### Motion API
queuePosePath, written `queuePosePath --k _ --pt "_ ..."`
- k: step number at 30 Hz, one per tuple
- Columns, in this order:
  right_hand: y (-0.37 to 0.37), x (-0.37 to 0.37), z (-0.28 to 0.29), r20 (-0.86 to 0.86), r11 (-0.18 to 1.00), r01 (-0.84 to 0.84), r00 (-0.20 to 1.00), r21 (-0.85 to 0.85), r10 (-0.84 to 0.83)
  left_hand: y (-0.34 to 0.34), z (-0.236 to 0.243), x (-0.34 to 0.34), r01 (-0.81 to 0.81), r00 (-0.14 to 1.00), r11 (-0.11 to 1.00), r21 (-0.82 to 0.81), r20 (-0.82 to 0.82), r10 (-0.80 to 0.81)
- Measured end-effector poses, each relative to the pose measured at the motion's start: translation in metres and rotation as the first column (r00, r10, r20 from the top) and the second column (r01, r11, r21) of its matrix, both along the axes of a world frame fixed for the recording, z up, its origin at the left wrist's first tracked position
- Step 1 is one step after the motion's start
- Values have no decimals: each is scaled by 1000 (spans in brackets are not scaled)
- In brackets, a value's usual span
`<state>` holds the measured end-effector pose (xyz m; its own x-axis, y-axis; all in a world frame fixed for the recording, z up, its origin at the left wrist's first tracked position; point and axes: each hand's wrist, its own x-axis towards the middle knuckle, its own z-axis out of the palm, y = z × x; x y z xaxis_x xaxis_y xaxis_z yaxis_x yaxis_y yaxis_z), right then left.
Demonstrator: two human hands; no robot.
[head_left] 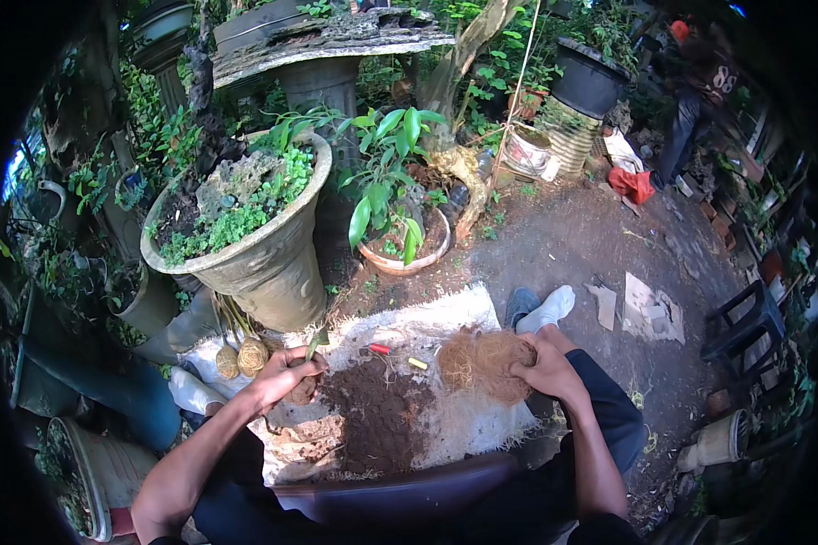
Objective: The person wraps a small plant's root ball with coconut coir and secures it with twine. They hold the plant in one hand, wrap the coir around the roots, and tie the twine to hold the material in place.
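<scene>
My left hand [284, 377] is closed around a brown, soil-like root ball [302, 391], and a short green shoot [316, 341] sticks up beside the thumb. My right hand [551, 371] grips the right side of a loose wad of brown coconut fibre [486, 361]. Between the hands, dark crumbly soil [377, 418] is heaped on a white woven sack [454, 316]. A small red piece [379, 349], possibly a thread spool, and a short yellow piece [418, 363] lie just beyond the soil. Left of my left hand rest two string-wrapped balls [251, 356] with stems.
A large stone-coloured pot [282, 272] with low greenery stands at the far left of the sack. Behind the sack is a shallow clay pot [418, 262] with a leafy plant. A dark plastic stool [745, 331] stands at right. Farther back, another person [691, 118] stands near a red bag [631, 185].
</scene>
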<state>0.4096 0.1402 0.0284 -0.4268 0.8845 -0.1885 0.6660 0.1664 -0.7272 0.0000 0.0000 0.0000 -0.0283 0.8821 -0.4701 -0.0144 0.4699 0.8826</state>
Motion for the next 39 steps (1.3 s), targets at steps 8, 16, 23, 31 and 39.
queuePosePath --k 8,16,23,31,39 --pt "7 -8 40 -400 995 21 916 94 19 6 31 41 124 992 991 57 25 -126" --pt "-11 -31 34 -800 990 65 584 -125 -140 25 69 98 217 963 976 11 -166 -213" --pt "-19 -17 37 -905 972 101 356 -211 -234 76 23 175 340 925 923 181 -241 -293" --pt "-15 11 38 -912 928 272 251 -256 -325 70 -58 199 329 942 940 93 -108 -319" --pt "-17 23 44 -945 889 341 10 -304 -327 75 -62 177 419 645 882 -216 -613 -457"
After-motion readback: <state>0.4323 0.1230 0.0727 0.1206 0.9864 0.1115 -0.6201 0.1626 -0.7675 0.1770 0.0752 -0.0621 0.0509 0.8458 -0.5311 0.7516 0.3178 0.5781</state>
